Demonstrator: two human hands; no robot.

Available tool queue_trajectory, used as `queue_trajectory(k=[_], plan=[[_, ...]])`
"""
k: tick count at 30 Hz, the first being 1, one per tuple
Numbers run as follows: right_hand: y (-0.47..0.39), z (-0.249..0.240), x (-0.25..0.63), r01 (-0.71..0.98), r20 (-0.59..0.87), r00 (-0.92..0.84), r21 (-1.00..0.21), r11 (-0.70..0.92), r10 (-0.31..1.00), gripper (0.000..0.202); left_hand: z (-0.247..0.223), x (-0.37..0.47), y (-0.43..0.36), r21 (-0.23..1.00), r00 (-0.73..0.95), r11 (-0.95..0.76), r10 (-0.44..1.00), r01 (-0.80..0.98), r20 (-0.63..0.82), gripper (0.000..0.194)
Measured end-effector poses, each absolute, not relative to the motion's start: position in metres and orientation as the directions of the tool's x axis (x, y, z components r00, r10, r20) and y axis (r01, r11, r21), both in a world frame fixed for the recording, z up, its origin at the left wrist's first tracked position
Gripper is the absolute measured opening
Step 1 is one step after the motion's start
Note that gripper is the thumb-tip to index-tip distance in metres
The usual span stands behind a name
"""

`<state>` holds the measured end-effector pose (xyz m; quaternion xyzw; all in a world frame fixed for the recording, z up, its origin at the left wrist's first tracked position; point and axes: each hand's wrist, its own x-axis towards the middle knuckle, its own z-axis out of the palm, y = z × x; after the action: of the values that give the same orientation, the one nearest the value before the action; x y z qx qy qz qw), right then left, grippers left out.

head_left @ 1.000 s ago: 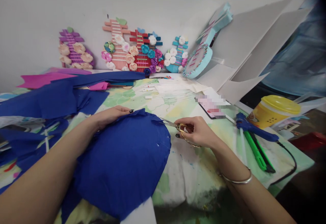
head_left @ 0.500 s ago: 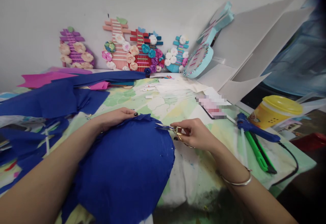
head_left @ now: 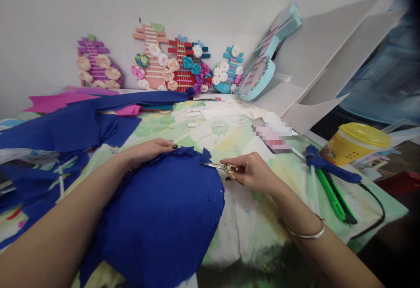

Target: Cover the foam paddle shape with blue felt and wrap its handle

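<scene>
A rounded piece covered in blue crepe paper or cloth (head_left: 164, 209) lies over the table's front edge, its rim ragged at the top. My left hand (head_left: 154, 151) pinches that far rim between thumb and fingers. In my right hand (head_left: 254, 172) is a small pair of gold-handled scissors (head_left: 216, 165), fingers through the loops. The blades look closed together and point left across the blue rim at upper right. Just above them a small blue flap sticks up. What lies under the blue covering is hidden.
Blue sheets (head_left: 59, 126) and scraps lie at left. Decorated lute shapes (head_left: 183, 67) lean on the wall. At right are a phone (head_left: 271, 138), a blue glue gun (head_left: 331, 165), a green cutter (head_left: 331, 196), a yellow tub (head_left: 357, 144) and white boards (head_left: 315, 60).
The scissor blades have gone from open to closed at the rim. A blue flap now stands up above them. My left hand has stayed in place.
</scene>
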<state>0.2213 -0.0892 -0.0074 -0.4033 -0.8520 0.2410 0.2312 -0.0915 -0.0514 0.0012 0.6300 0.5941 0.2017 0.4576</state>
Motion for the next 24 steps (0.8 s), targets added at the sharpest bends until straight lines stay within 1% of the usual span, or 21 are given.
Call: queue_trajectory(k=[4,6,9,11,13,16,21,24], plan=[[-0.087,-0.010,0.222,0.550,0.197,-0.522,-0.666,0.504,0.830,0.032,0.004,-0.090,-0.053,0.833,0.205,0.180,0.922,0.523,-0.327,0.035],[-0.084,-0.012,0.223,0.548,0.208,-0.404,-0.724,0.418,0.891,0.031,0.006,-0.090,-0.053,0.842,0.207,0.204,0.915,0.500,-0.345,0.035],[-0.081,-0.014,0.224,0.523,0.201,-0.170,-0.811,0.261,0.965,0.038,0.007,-0.090,-0.053,0.847,0.194,0.222,0.916,0.484,-0.351,0.034],[-0.080,-0.013,0.224,0.501,0.182,-0.110,-0.839,0.213,0.977,0.040,0.007,-0.091,-0.053,0.848,0.185,0.227,0.918,0.479,-0.351,0.033],[-0.080,-0.011,0.224,0.514,0.186,-0.129,-0.827,0.226,0.974,0.036,0.007,-0.093,-0.052,0.850,0.182,0.214,0.924,0.481,-0.336,0.032],[-0.083,-0.008,0.222,0.573,0.236,-0.172,-0.765,0.292,0.956,0.031,0.008,-0.095,-0.052,0.852,0.161,0.203,0.935,0.483,-0.315,0.031],[-0.089,-0.009,0.219,0.620,0.272,-0.322,-0.663,0.419,0.907,0.030,0.014,-0.093,-0.055,0.885,0.118,0.262,0.937,0.386,-0.329,0.027],[-0.090,-0.011,0.218,0.638,0.288,-0.340,-0.629,0.444,0.895,0.029,0.017,-0.092,-0.056,0.885,0.071,0.285,0.940,0.369,-0.333,0.026]])
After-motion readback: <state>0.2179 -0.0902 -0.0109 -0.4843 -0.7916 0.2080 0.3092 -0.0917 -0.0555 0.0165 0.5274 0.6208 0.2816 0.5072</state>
